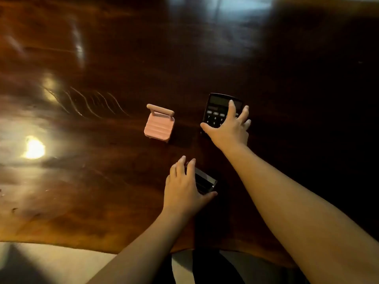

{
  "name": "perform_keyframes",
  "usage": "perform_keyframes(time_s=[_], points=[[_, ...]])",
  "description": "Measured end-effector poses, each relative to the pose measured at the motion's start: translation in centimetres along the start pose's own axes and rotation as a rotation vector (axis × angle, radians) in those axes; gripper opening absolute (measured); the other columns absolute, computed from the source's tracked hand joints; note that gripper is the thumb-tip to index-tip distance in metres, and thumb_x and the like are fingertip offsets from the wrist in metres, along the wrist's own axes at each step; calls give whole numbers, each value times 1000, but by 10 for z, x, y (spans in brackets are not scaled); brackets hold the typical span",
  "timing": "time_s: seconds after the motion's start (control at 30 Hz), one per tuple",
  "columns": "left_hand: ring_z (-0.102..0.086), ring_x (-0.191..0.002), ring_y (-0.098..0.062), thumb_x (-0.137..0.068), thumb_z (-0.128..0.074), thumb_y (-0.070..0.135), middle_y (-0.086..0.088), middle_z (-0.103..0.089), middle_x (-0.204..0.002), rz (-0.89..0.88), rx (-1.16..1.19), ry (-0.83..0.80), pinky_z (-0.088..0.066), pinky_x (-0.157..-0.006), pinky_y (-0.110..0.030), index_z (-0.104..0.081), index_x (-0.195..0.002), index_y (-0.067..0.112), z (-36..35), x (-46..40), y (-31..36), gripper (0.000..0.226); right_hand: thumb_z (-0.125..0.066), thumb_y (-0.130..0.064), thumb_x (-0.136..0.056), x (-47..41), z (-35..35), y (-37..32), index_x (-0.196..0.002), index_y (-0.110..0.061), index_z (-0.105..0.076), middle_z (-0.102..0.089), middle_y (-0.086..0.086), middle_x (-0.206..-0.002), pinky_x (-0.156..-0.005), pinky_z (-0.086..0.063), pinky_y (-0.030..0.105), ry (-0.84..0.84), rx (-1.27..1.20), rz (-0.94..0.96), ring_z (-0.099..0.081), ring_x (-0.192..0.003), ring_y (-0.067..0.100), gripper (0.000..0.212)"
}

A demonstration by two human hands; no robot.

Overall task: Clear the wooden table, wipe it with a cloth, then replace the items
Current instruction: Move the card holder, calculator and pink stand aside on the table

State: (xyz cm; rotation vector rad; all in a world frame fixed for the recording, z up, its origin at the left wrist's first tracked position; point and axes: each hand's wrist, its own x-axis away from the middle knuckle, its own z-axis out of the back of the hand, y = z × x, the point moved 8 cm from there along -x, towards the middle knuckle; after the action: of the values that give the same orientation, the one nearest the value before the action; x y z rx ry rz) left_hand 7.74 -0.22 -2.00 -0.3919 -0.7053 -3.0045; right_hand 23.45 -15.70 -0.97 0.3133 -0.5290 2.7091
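R hand reaches far w/ arm straight, fingers spread wide over the calculator, palm down on its keys. L hand sits nearer than the calculator, fingers spread, thumb hooked round a small dark box; grip unclear. Pink toy chair stands just left of the calculator on the wooden surface. No containers visible.

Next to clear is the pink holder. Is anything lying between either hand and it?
Nothing visible. Bare table separates the pink holder from both hands. The left hand is on a small dark object, the right hand on the calculator; both objects lie off to the holder's side.
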Motion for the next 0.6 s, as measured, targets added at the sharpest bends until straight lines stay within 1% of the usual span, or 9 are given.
perform_keyframes(time_s=[0.03,0.13,0.23,0.4,0.5,0.6], points=[[-26,-141,-25,-58,-63,84,-5,-26,-156,4,10,-16,-37,-107,-42,-23,-150,27,-3,-1,-1,116,-71,-78,-69,-2,-4,-3,-155,-39,-1,5,15,-168,-106,-40,66,9,9,-13,-13,-149,51,117],[-32,-135,-22,-60,-67,77,-3,-31,-151,-15,5,64,-39,-103,-36,-26,-150,25,-6,1,-1,111,-74,-78,-66,-6,-13,-7,-153,-38,2,1,16,-167,-106,-41,64,40,4,-46,-20,-147,50,122],[-33,-132,-20,-62,-69,72,-2,-32,-148,-29,48,99,-38,-101,-31,-29,-148,25,-6,2,-1,106,-79,-72,-65,-11,-19,-13,-151,-37,1,-4,18,-165,-104,-44,62,58,45,-56,-29,-143,49,123],[-32,-132,-20,-63,-54,78,-2,-32,-148,-23,108,170,-40,-99,-30,-30,-146,26,17,6,-12,101,-84,-65,-64,-17,-21,-16,-153,-40,6,-9,24,-165,-104,-42,61,34,69,-123,-33,-140,51,129],[-35,-130,-18,-63,-56,80,-1,-33,-146,13,113,242,-38,-97,-25,-31,-145,27,42,16,-28,100,-87,-64,-60,-15,-15,-17,-151,-44,6,-20,25,-158,-100,-45,62,27,67,-123,-37,-135,49,131],[-34,-129,-17,-63,-59,80,2,-32,-145,113,110,323,-37,-97,-24,-31,-144,29,71,35,-54,100,-89,-63,-56,-9,-4,-17,-147,-48,0,-28,23,-149,-93,-48,60,40,30,-101,-42,-127,48,128]])
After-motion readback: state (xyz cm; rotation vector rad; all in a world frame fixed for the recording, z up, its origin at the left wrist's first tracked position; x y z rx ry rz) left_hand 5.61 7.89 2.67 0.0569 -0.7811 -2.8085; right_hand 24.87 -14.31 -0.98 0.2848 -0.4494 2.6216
